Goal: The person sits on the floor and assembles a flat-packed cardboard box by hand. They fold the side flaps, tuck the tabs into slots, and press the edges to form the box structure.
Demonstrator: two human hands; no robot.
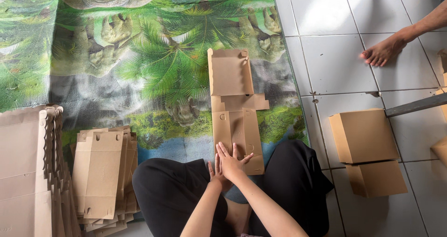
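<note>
A flat brown cardboard box blank [235, 102] lies lengthwise on the palm-print mat [153, 64] in front of my crossed legs. Its far panel has its side flaps raised. My right hand [233, 160] lies flat on the near end of the blank with fingers spread. My left hand [216, 171] sits just beside and partly under it, fingers also flat against the cardboard's near left edge. Neither hand grips anything; both press down on the blank.
A stack of flat folded blanks [102, 171] sits by my left knee, with a taller pile [28, 171] at the far left. Two folded boxes [363, 134] [377, 178] stand on the white tiles at right. Another person's foot [382, 50] rests at upper right, and a grey bar [414, 105] sticks in from the right edge.
</note>
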